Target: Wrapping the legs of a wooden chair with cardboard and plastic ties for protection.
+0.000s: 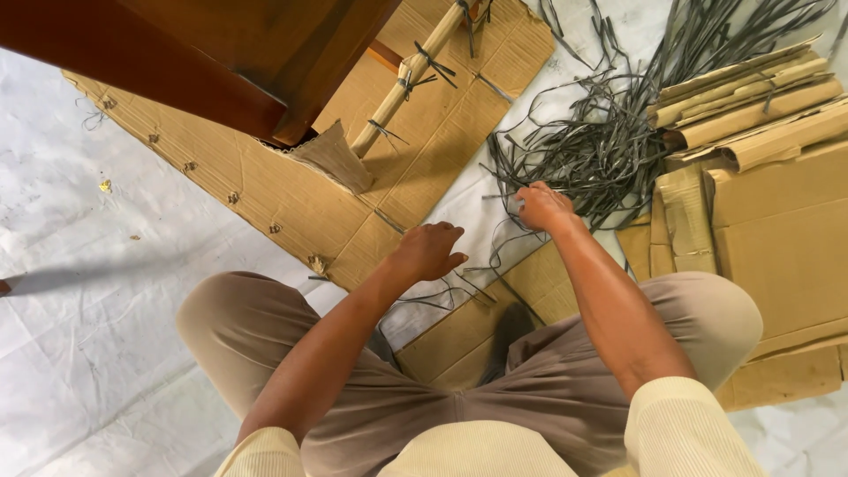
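Observation:
I sit on the floor with my knees apart. My right hand [541,207] is closed on the near edge of a tangled pile of grey straps [609,141], gripping one or two strands. My left hand [430,250] hovers with curled fingers above the edge of a flat cardboard sheet [291,203]; I cannot tell if it holds a thin strap. A few loose straps [459,287] trail between both hands. A bamboo-coloured pole [402,84] bound with grey ties lies on the cardboard beyond my left hand.
A dark brown wooden furniture piece [221,53] overhangs the cardboard at top left. Folded cardboard pieces [777,203] are stacked at the right. More cardboard [459,340] lies under my legs. White sheeting [79,291] covers the floor.

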